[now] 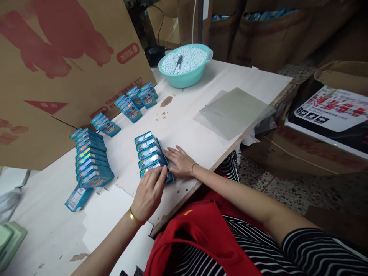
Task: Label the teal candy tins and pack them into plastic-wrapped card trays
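A short row of several small blue candy boxes [148,152] stands on the white table, with pale contents showing at their tops. My left hand [150,191], wearing a gold bracelet, reaches over the nearest box with its fingers pinched together at the top edge. The fingertips partly hide that box. Along the right side of the row, my right hand [180,161] rests with its fingers stretched out and apart, close to or touching the box sides. It wears a thin silver bangle.
A longer row of blue boxes [92,157] stands to the left, beside one lying box [79,197]. More box groups [132,111] line a large carton [71,69]. A turquoise basin [185,78] of pale candies holds a scoop. Plastic sheets [235,111] lie on the right.
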The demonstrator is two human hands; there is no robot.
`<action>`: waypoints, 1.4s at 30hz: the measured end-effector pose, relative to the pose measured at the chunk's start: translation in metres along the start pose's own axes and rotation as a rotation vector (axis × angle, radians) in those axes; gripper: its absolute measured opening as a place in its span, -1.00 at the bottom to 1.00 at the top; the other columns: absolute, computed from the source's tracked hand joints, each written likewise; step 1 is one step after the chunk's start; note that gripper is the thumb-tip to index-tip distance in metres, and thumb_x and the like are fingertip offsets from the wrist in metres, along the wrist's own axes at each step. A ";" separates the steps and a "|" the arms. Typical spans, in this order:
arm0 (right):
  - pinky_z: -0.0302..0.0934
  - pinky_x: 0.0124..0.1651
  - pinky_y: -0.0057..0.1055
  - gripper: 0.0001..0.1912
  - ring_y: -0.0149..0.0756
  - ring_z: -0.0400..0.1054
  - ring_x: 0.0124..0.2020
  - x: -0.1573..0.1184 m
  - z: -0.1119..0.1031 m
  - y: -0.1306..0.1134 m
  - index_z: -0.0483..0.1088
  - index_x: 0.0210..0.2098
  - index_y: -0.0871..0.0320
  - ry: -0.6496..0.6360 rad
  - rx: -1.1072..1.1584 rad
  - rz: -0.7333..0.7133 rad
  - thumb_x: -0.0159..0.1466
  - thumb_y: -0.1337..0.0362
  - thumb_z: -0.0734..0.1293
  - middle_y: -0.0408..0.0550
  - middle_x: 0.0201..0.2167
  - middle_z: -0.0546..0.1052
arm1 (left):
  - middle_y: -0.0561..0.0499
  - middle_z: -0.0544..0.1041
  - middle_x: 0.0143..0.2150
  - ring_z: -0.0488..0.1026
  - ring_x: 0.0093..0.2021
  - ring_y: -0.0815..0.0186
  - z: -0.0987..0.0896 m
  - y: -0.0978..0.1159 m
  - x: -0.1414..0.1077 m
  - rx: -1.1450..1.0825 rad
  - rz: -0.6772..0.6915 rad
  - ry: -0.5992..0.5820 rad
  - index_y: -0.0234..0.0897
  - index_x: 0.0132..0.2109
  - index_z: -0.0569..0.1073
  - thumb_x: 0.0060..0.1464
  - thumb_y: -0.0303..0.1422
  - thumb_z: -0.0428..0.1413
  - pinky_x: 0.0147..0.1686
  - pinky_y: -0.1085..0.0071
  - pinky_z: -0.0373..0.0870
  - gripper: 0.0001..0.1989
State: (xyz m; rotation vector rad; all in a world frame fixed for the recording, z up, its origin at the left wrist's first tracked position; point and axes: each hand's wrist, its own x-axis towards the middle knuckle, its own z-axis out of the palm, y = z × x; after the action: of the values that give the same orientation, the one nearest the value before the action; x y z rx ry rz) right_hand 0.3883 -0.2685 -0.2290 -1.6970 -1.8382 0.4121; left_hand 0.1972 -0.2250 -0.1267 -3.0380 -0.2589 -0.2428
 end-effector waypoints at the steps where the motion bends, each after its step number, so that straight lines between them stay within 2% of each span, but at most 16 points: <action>1: -0.42 0.36 0.01 -0.29 -0.05 -0.12 0.34 0.000 0.000 0.001 -0.03 0.32 0.30 0.001 0.001 0.001 0.26 0.13 0.17 0.09 0.31 0.12 | -0.25 0.39 0.12 0.26 0.22 0.07 0.005 0.001 -0.002 -0.003 0.000 0.018 -0.27 0.38 -0.17 0.19 -0.52 -0.07 0.16 0.05 0.25 -0.31; 6: -0.40 0.36 0.02 -0.35 -0.08 -0.12 0.35 0.000 0.003 0.005 -0.01 0.32 0.23 -0.009 0.016 -0.011 0.31 0.11 0.12 0.04 0.31 0.13 | -0.25 0.12 0.34 -0.15 0.39 0.03 0.016 0.011 -0.002 0.024 -0.034 -0.077 -0.34 0.36 -0.05 0.22 -0.39 -0.07 0.28 -0.05 -0.05 -0.39; 8: -0.37 0.36 0.01 -0.40 -0.10 -0.10 0.34 0.001 0.005 0.005 0.02 0.31 0.22 0.001 0.039 0.000 0.34 0.13 0.10 0.03 0.30 0.16 | -0.27 0.01 0.38 -0.19 0.39 0.04 0.011 0.013 0.001 0.020 -0.046 -0.127 -0.40 0.36 -0.06 0.21 -0.28 -0.04 0.29 0.00 -0.08 -0.34; 12: -0.23 0.34 -0.02 -0.49 -0.18 -0.04 0.33 0.005 0.001 0.011 0.09 0.29 0.14 0.008 0.146 0.035 0.39 0.17 0.01 -0.02 0.27 0.22 | -0.31 -0.03 0.38 -0.22 0.39 0.01 0.002 0.009 0.003 -0.053 -0.045 -0.148 -0.42 0.38 -0.20 0.16 -0.06 -0.02 0.29 -0.03 -0.15 -0.16; 15: -0.15 0.32 -0.04 -0.47 -0.18 -0.08 0.34 0.002 -0.028 0.039 0.11 0.28 0.13 0.145 0.119 0.117 0.39 0.08 0.02 0.00 0.28 0.20 | -0.38 0.00 0.36 -0.18 0.38 -0.07 0.003 0.002 0.004 -0.050 -0.130 -0.081 -0.45 0.38 -0.20 0.04 0.11 0.00 0.28 -0.09 -0.19 0.00; 17: -0.22 0.33 0.01 -0.43 -0.13 -0.17 0.37 -0.005 -0.061 0.069 0.13 0.27 0.16 0.248 -0.003 0.209 0.37 0.02 0.06 0.04 0.30 0.17 | -0.38 0.05 0.35 -0.13 0.37 -0.10 0.002 0.001 0.004 -0.044 -0.128 -0.047 -0.43 0.38 -0.18 -0.01 0.15 0.03 0.27 -0.14 -0.22 0.04; 19: -0.27 0.32 0.08 -0.39 -0.05 -0.27 0.38 -0.015 -0.098 0.104 0.15 0.26 0.21 0.292 -0.145 0.354 0.35 -0.01 0.09 0.08 0.32 0.11 | -0.34 0.09 0.34 -0.11 0.37 -0.10 -0.004 0.006 0.007 -0.058 -0.127 0.014 -0.35 0.38 -0.18 0.03 0.09 0.04 0.25 -0.21 -0.23 -0.02; 21: -0.29 0.30 0.14 -0.36 0.02 -0.34 0.39 -0.027 -0.128 0.135 0.15 0.26 0.24 0.284 -0.259 0.523 0.33 -0.03 0.12 0.12 0.33 0.06 | -0.26 0.12 0.34 -0.08 0.37 -0.07 -0.015 0.017 0.009 -0.104 -0.162 0.115 -0.26 0.38 -0.15 0.12 -0.04 0.03 0.25 -0.22 -0.18 -0.16; 24: -0.33 0.30 0.18 -0.37 0.03 -0.30 0.38 -0.041 -0.144 0.170 0.15 0.26 0.18 0.209 -0.345 0.650 0.32 -0.05 0.13 0.10 0.34 0.04 | -0.16 0.25 0.29 0.19 0.28 0.06 -0.025 0.040 0.014 -0.263 -0.153 0.201 -0.15 0.35 0.00 0.15 -0.16 0.05 0.22 0.04 0.18 -0.31; 26: -0.34 0.30 0.16 -0.42 -0.02 -0.24 0.38 -0.045 -0.141 0.184 0.17 0.25 0.10 0.182 -0.356 0.648 0.33 -0.03 0.12 0.04 0.34 0.05 | -0.09 0.40 0.18 0.38 0.14 0.17 -0.022 0.056 0.021 -0.392 -0.095 0.166 -0.10 0.29 0.15 0.14 -0.17 0.08 0.08 0.27 0.38 -0.40; 28: -0.33 0.31 0.12 -0.52 -0.09 -0.19 0.37 -0.045 -0.136 0.191 0.22 0.21 0.03 0.198 -0.342 0.641 0.36 0.04 0.11 -0.04 0.33 0.08 | -0.05 0.50 0.07 0.48 0.02 0.25 -0.011 0.068 0.031 -0.540 -0.045 0.081 -0.10 0.20 0.29 0.15 -0.21 0.08 -0.03 0.41 0.46 -0.53; 31: -0.34 0.33 0.06 -0.61 -0.17 -0.15 0.36 -0.043 -0.137 0.193 0.31 0.15 -0.02 0.228 -0.289 0.645 0.38 0.16 0.11 -0.12 0.31 0.13 | -0.05 0.55 -0.02 0.51 -0.06 0.28 0.011 0.079 0.048 -0.816 -0.076 -0.065 -0.14 0.08 0.42 0.18 -0.24 0.04 -0.06 0.42 0.47 -0.66; 33: -0.38 0.34 0.04 -0.63 -0.18 -0.16 0.37 -0.040 -0.141 0.188 0.33 0.12 -0.02 0.238 -0.227 0.658 0.38 0.18 0.13 -0.14 0.31 0.13 | -0.06 0.56 -0.05 0.50 -0.06 0.24 0.026 0.082 0.060 -1.026 -0.192 -0.127 -0.16 0.01 0.48 0.16 -0.20 0.05 -0.02 0.33 0.45 -0.69; 35: -0.36 0.33 0.06 -0.63 -0.16 -0.15 0.36 -0.037 -0.143 0.177 0.34 0.12 -0.02 0.244 -0.169 0.676 0.38 0.18 0.12 -0.12 0.30 0.14 | -0.10 0.57 -0.08 0.51 -0.09 0.21 0.042 0.081 0.075 -1.275 -0.413 -0.121 -0.20 -0.03 0.49 0.10 -0.12 0.09 -0.04 0.26 0.45 -0.64; 39: -0.27 0.30 0.12 -0.63 -0.15 -0.06 0.34 -0.037 -0.120 0.132 0.37 0.09 -0.08 0.218 -0.064 0.590 0.39 0.16 0.09 -0.12 0.25 0.25 | -0.18 0.49 -0.04 0.52 -0.18 0.24 0.075 0.072 0.114 -1.693 -0.964 0.185 -0.26 0.06 0.37 -0.10 -0.06 0.24 -0.26 0.33 0.50 -0.39; 42: -0.38 0.30 0.18 -0.62 -0.14 -0.12 0.36 -0.048 -0.088 0.092 0.34 0.11 -0.10 0.223 0.128 0.432 0.38 0.12 0.08 -0.12 0.27 0.21 | -0.15 0.50 -0.16 0.52 -0.29 0.30 0.095 0.064 0.135 -1.787 -1.099 0.342 -0.30 -0.08 0.40 -0.23 -0.07 0.31 -0.40 0.42 0.46 -0.41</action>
State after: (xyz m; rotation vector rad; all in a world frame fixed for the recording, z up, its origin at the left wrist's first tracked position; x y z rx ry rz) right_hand 0.5155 -0.3173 -0.2262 -1.9598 -1.2576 0.4808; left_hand 0.3542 -0.2566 -0.2027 -3.2627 -2.9906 -1.8212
